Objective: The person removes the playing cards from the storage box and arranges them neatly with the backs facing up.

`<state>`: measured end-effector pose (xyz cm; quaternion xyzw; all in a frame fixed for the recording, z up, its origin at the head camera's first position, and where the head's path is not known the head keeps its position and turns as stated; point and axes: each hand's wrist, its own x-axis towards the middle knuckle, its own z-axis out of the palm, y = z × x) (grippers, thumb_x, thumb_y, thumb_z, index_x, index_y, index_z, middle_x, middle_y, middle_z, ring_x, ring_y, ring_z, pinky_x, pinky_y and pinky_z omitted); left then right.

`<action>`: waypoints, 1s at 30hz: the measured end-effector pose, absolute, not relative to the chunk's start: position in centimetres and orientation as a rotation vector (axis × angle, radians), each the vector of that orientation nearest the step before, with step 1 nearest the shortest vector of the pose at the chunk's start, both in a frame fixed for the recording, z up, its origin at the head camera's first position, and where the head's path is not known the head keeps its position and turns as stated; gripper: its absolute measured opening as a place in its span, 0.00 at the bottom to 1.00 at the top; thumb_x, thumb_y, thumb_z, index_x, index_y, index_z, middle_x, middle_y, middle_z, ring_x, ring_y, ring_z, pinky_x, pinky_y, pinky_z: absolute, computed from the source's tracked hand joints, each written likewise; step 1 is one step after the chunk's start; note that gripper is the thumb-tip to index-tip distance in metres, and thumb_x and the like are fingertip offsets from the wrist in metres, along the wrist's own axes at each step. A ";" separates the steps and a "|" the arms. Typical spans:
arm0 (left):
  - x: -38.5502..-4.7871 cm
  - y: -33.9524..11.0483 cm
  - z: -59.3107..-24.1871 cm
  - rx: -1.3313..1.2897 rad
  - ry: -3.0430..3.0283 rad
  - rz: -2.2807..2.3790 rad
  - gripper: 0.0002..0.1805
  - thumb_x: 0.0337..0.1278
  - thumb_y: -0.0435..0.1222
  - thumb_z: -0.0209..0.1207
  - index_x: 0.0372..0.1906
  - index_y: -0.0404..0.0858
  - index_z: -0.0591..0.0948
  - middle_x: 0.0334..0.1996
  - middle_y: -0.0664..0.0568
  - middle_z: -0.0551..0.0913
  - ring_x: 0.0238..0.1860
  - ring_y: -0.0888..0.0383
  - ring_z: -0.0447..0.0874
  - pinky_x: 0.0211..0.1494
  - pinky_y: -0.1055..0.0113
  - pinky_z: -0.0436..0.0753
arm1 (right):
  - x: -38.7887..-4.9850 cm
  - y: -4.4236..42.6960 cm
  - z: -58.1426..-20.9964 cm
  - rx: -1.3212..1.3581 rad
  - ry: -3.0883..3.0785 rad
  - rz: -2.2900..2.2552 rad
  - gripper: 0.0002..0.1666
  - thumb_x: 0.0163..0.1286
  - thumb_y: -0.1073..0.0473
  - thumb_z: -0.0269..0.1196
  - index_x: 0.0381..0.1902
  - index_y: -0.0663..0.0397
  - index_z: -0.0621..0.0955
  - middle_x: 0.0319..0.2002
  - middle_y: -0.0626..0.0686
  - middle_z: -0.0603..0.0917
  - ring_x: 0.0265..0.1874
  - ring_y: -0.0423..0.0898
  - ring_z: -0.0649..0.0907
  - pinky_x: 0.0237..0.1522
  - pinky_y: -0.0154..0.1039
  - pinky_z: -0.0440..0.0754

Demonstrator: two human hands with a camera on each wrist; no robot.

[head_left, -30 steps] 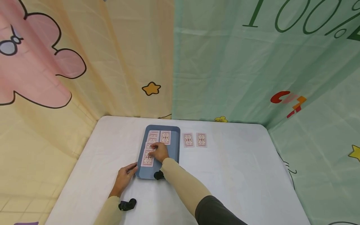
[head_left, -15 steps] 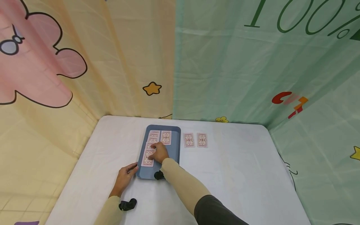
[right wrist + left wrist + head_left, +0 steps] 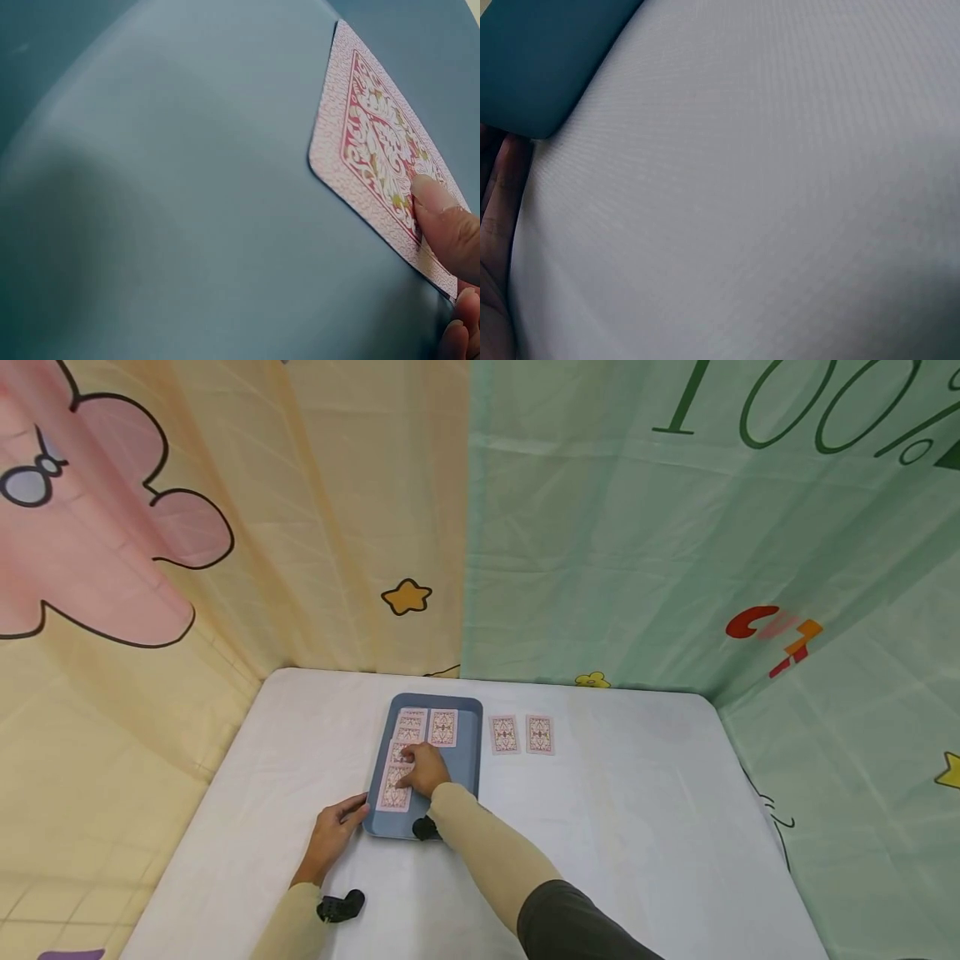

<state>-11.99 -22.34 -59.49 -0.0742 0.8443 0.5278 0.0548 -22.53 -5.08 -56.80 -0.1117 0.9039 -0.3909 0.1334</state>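
A blue tray (image 3: 468,777) lies on the table with several red-and-white patterned playing cards face down in it. The cards overlap in a column along the left side, and one card (image 3: 443,727) lies at the top right. Over the column's lower part is my right hand (image 3: 429,768). Its thumb (image 3: 446,217) presses on the lowest card (image 3: 375,135), seen close in the right wrist view; the other fingers are partly hidden. My left hand (image 3: 330,835) touches the tray's lower left edge with extended fingers (image 3: 506,180).
To the right of the tray, two more cards, one (image 3: 505,735) beside the other (image 3: 540,735), lie face down on the white tablecloth (image 3: 637,827). Patterned curtains (image 3: 585,552) hang behind the table and at its sides.
The lowest card in the column has slid slightly toward the near end of the tray under my right thumb. My left hand stays at the tray's edge.
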 end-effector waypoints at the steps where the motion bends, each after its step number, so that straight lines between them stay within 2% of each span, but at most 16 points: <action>1: -12.0 -22.4 -59.5 -0.229 2.559 1.607 0.23 0.68 0.37 0.56 0.60 0.26 0.75 0.60 0.34 0.75 0.66 0.39 0.67 0.66 0.48 0.69 | -22.5 -5.1 -56.8 -0.328 2.621 -1.132 0.31 0.46 0.63 0.78 0.51 0.58 0.82 0.39 0.49 0.82 0.38 0.41 0.77 0.46 0.34 0.79; 8: -11.9 -22.4 -59.5 -0.231 2.556 1.603 0.23 0.68 0.37 0.55 0.61 0.26 0.74 0.60 0.34 0.74 0.66 0.39 0.67 0.67 0.48 0.68 | -22.6 -5.1 -56.9 -0.357 2.632 -1.106 0.26 0.47 0.63 0.78 0.47 0.59 0.84 0.36 0.49 0.82 0.35 0.40 0.78 0.42 0.32 0.79; 21: -12.0 -22.3 -59.5 -0.234 2.560 1.605 0.23 0.68 0.38 0.56 0.61 0.26 0.74 0.61 0.34 0.74 0.67 0.39 0.66 0.68 0.48 0.66 | -23.0 -5.1 -57.4 -0.405 2.660 -1.059 0.14 0.47 0.64 0.77 0.33 0.56 0.86 0.26 0.45 0.77 0.27 0.38 0.73 0.32 0.29 0.74; 30: -11.9 -22.2 -59.5 -0.230 2.589 1.597 0.24 0.68 0.39 0.56 0.60 0.26 0.75 0.60 0.34 0.75 0.66 0.39 0.66 0.67 0.47 0.67 | -23.0 -5.0 -57.5 -0.463 2.660 -1.076 0.12 0.45 0.66 0.78 0.29 0.56 0.85 0.24 0.45 0.76 0.25 0.37 0.72 0.29 0.29 0.73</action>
